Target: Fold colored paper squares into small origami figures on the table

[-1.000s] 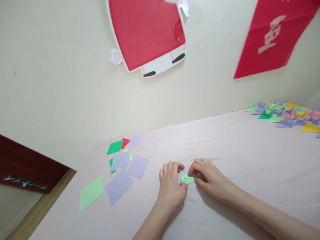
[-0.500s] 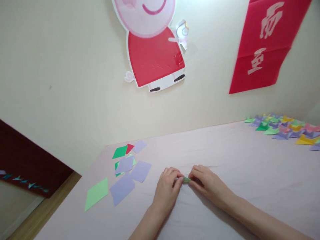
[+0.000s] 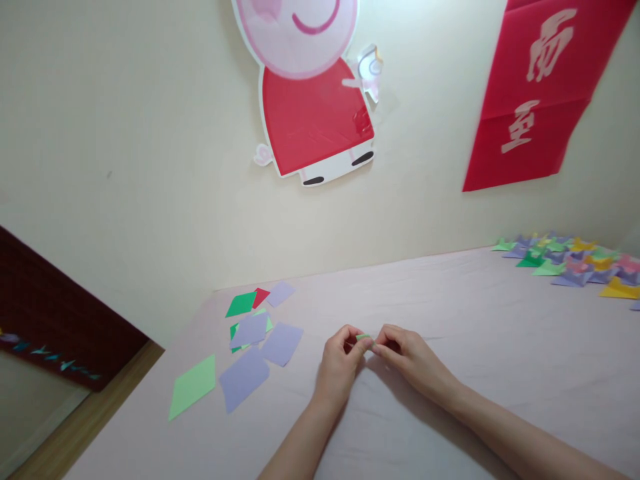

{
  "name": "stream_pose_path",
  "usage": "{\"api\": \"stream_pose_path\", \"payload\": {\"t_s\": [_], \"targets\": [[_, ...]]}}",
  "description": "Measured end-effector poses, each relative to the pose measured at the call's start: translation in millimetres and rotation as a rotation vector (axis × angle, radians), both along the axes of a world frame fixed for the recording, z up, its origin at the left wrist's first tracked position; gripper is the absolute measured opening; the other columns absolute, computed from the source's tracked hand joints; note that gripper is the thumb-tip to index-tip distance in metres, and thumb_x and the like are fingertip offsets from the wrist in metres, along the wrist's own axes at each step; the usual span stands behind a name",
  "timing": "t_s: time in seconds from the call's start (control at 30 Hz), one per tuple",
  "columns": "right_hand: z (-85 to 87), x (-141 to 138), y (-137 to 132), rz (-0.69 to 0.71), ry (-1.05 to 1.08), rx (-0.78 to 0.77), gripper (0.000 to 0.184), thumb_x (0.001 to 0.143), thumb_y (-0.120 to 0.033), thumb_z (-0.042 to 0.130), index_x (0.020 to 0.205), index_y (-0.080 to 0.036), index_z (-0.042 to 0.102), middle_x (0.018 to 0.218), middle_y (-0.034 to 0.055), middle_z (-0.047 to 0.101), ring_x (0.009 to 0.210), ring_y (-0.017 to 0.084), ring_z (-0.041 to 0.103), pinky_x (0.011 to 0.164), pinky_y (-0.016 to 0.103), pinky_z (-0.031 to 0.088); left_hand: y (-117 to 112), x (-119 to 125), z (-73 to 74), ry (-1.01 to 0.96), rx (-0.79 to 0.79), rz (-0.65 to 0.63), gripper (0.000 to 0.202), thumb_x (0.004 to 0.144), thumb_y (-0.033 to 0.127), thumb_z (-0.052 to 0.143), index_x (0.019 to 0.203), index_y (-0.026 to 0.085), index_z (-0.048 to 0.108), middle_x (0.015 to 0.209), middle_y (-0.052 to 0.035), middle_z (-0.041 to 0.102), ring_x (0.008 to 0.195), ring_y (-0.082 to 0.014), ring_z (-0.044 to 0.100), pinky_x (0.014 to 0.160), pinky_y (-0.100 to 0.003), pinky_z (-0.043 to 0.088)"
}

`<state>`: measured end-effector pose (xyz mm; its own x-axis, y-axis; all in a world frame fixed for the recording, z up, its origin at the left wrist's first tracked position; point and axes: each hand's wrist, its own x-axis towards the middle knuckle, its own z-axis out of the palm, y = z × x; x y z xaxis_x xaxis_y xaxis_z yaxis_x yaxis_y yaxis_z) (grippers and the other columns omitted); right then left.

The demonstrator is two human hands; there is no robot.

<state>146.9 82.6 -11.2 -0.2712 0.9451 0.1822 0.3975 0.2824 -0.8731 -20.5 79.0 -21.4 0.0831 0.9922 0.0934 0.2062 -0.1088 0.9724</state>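
A small folded piece of green paper is pinched between my two hands, mostly hidden by the fingers. My left hand grips its left side, thumb in front and fingers curled behind. My right hand closes on its right end with thumb and fingertips. Both hands are just above the pale cloth-covered surface, fingertips nearly touching. To the left lie loose paper squares: a light green sheet, a lilac sheet and another lilac sheet.
Further back on the left are a green sheet, a red piece and more lilac paper. Several folded paper shapes in mixed colours stand at the far right. Behind the surface rises a wall with a cartoon pig cutout and a red banner.
My hands have lifted the green paper slightly off the surface and drawn closer together. Less of the paper shows between the fingers. The view has shifted a little.
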Motion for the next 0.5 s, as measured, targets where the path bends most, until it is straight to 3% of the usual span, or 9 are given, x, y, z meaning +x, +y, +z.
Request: {"api": "stream_pose_path", "payload": {"t_s": [0.13, 0.37, 0.5], "targets": [[-3.8, 2.2, 0.5, 0.023, 0.082, -0.063, 0.027, 0.085, -0.040, 0.054, 0.067, -0.021, 0.051, 0.063, -0.0031, 0.050, 0.062, 0.015, 0.047, 0.059, 0.027, 0.036, 0.7, -4.3, -1.3, -0.029, -0.028, -0.018, 0.025, 0.080, 0.040, 0.064, 0.073, 0.017, 0.056, 0.064, 0.0052, 0.050, 0.057, -0.0105, 0.039, 0.055, -0.023, 0.031], [-7.7, 0.0, 0.5, 0.062, -0.066, 0.110, 0.027, 0.089, -0.030, 0.053, 0.065, -0.021, 0.048, 0.069, -0.0009, 0.052, 0.071, 0.017, 0.049, 0.067, 0.029, 0.039, -6.9, -2.5, 3.1, -0.017, 0.099, 0.014, 0.021, 0.090, 0.037, 0.055, 0.081, 0.018, 0.058, 0.075, 0.0019, 0.057, 0.072, -0.0142, 0.051, 0.068, -0.024, 0.040], [-5.6, -1.2, -1.4, 0.071, -0.006, 0.125, 0.016, 0.088, -0.034, 0.057, 0.078, -0.021, 0.058, 0.077, 0.0007, 0.057, 0.077, 0.018, 0.051, 0.072, 0.030, 0.042, -8.4, -2.2, 5.9, -0.002, 0.137, 0.017, 0.019, 0.091, 0.036, 0.054, 0.084, 0.019, 0.059, 0.077, 0.0013, 0.059, 0.074, -0.0154, 0.054, 0.070, -0.025, 0.042]]}}
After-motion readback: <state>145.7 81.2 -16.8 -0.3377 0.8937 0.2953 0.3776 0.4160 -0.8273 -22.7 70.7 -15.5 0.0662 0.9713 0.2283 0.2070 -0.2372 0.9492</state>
